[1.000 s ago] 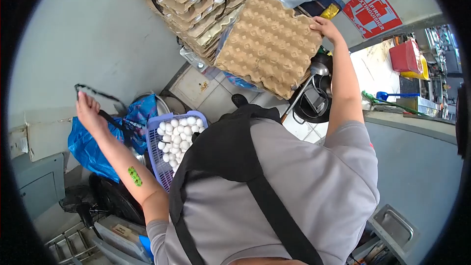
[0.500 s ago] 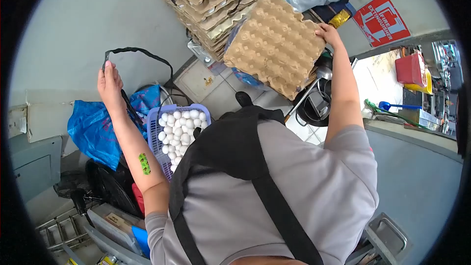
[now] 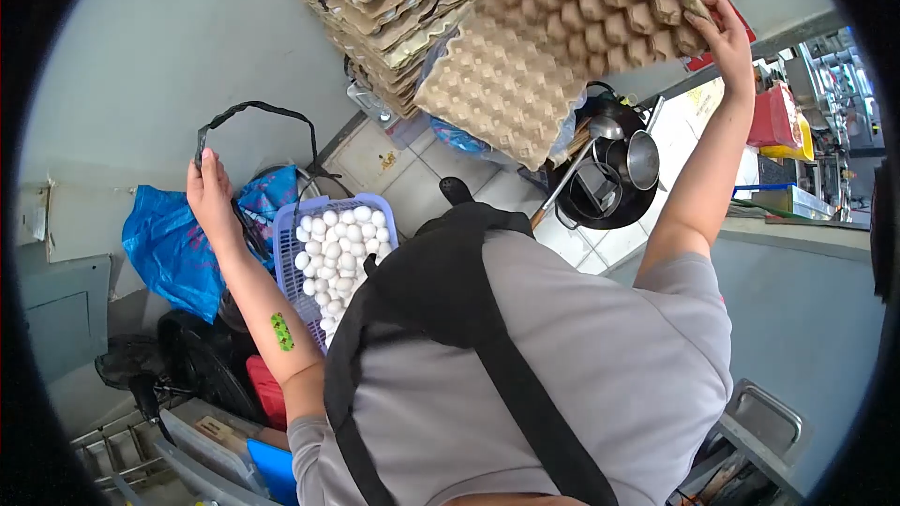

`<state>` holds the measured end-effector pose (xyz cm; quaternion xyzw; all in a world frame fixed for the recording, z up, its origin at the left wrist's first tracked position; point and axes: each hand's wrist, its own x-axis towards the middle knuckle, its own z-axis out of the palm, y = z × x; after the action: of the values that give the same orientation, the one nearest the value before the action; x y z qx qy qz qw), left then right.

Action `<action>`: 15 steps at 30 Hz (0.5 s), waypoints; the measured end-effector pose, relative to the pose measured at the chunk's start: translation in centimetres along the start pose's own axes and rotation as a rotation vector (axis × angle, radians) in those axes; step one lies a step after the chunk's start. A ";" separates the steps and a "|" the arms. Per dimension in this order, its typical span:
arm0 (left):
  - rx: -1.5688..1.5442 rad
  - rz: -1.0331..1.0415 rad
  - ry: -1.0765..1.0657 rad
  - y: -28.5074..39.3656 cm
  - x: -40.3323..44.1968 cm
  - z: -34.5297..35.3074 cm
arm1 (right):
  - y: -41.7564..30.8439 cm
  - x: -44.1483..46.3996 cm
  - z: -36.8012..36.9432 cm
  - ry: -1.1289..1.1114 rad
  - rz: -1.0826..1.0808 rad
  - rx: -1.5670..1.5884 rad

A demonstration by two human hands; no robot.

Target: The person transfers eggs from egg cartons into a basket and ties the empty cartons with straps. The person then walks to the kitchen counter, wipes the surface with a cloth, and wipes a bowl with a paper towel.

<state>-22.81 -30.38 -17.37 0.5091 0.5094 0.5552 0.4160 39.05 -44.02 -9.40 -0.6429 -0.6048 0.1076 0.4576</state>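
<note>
My right hand (image 3: 729, 47) is closed on the edge of a brown cardboard egg tray (image 3: 591, 14), which hangs raised and tilted. Below it lies another egg tray (image 3: 511, 89), its cups bare of eggs, on top of bagged material. On the other side, my left hand (image 3: 210, 192) grips one end of a black strap (image 3: 253, 107), whose loop arches right and drops toward the basket. Near my left forearm stands a purple plastic basket (image 3: 283, 258) holding many white eggs (image 3: 342, 248); my apron partly covers it.
Tall stacked trays (image 3: 375, 9) with eggs stand against the wall. A blue bag (image 3: 173, 248) lies left of the basket. Right of the lower tray are a black wok (image 3: 609, 211) and a saucepan (image 3: 642, 159) on the tiled floor (image 3: 412, 173).
My right hand has moved up and right, lifting one egg tray off and uncovering another beneath it. The pans show more fully. My left hand still holds the strap, slightly lower.
</note>
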 end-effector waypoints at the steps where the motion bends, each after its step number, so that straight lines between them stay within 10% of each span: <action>1: -0.003 -0.010 0.028 -0.1 -1.1 -0.4 | -3.4 -1.5 1.6 0.059 -0.091 -0.074; 4: -0.009 -0.034 0.058 -0.9 -4.4 -2.1 | -4.3 -5.6 6.2 0.212 -0.459 -0.459; 15: -0.075 -0.151 0.098 -3.6 -13.1 -5.4 | 6.7 -19.7 30.2 -0.054 -0.131 -0.742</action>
<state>-26.56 -43.49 -22.58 0.4253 0.5451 0.5651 0.4500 17.87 -46.45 -39.31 -0.7217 -0.6545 -0.1315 0.1832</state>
